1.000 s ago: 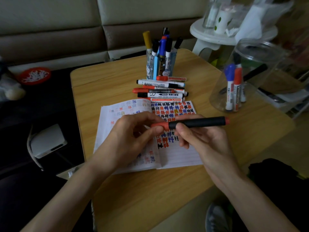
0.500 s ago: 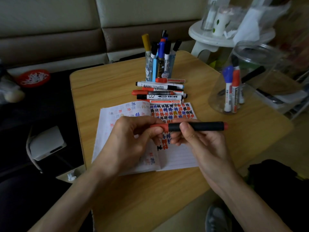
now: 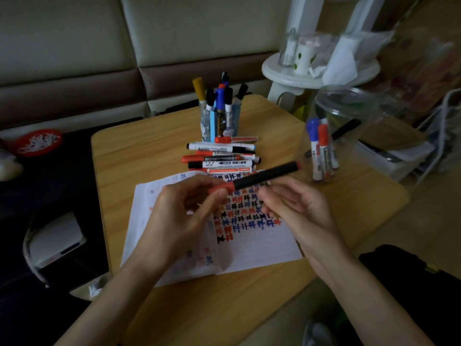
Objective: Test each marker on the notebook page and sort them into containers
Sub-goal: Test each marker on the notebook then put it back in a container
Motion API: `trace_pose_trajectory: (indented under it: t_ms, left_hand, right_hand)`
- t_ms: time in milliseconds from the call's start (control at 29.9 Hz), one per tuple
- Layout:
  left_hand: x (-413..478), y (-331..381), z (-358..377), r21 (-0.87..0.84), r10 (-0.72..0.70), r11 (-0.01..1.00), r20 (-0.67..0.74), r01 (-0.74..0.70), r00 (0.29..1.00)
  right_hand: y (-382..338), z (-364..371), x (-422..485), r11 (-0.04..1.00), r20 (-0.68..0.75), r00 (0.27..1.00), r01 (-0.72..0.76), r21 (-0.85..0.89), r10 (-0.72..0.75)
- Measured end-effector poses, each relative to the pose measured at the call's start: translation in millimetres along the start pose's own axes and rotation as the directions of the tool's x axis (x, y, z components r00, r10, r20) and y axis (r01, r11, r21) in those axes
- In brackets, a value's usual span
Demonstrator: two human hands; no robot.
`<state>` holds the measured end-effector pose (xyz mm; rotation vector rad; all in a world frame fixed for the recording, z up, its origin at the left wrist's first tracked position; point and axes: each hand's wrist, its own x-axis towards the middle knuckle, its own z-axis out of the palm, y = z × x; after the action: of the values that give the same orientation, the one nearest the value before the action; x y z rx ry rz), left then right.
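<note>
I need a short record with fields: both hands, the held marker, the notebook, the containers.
Marker: black barrel, red cap, tilted above the notebook
Left hand: pinches the red cap end
Right hand: fingers relaxed under the barrel; contact unclear
Notebook: open, page full of red, blue, black marks
Loose markers: pile behind the notebook
Containers: pen cup, clear jar, both hold markers

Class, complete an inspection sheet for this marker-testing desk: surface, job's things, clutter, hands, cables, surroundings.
Surface: wooden table, notebook open on it.
Job's things: black marker with red cap; loose markers lying beyond the notebook; marker cup behind them; clear jar holding a few markers.
Clutter: nothing seen.
Hands: left hand pinches the marker's red cap; right hand relaxed just beneath it.
Cables: nothing seen.
Surroundings: sofa behind; white stool at right.
</note>
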<state>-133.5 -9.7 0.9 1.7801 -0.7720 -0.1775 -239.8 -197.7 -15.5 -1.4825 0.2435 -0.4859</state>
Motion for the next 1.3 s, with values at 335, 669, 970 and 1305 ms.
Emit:
trace_pose_trajectory:
  t_ms: [335, 669, 970, 1305]
  left_hand:
    - [76, 65, 32, 0.132, 0.202, 0.975, -0.173, -0.180, 0.964]
    - [141, 116, 73, 0.176, 0.306, 0.947, -0.225, -0.270, 0.925]
    - [186, 103, 127, 0.337, 0.340, 0.881, 0.039, -0.333, 0.940]
    - [127, 37, 83, 0.299, 0.225, 0.937, -0.117, -0.182, 0.967]
  right_hand:
    - [-4, -63, 23, 0.858, -0.151, 0.977, 0.051, -0.512, -0.148]
    - [-12, -88, 17, 0.834, -0.198, 0.971, 0.006, -0.551, -0.137]
    - [-15, -99, 11, 0.862, -0.217, 0.968, -0.002, -0.506, -0.125]
    - [-9, -97, 8, 0.841, -0.188, 0.969, 0.033, -0.540, -0.159]
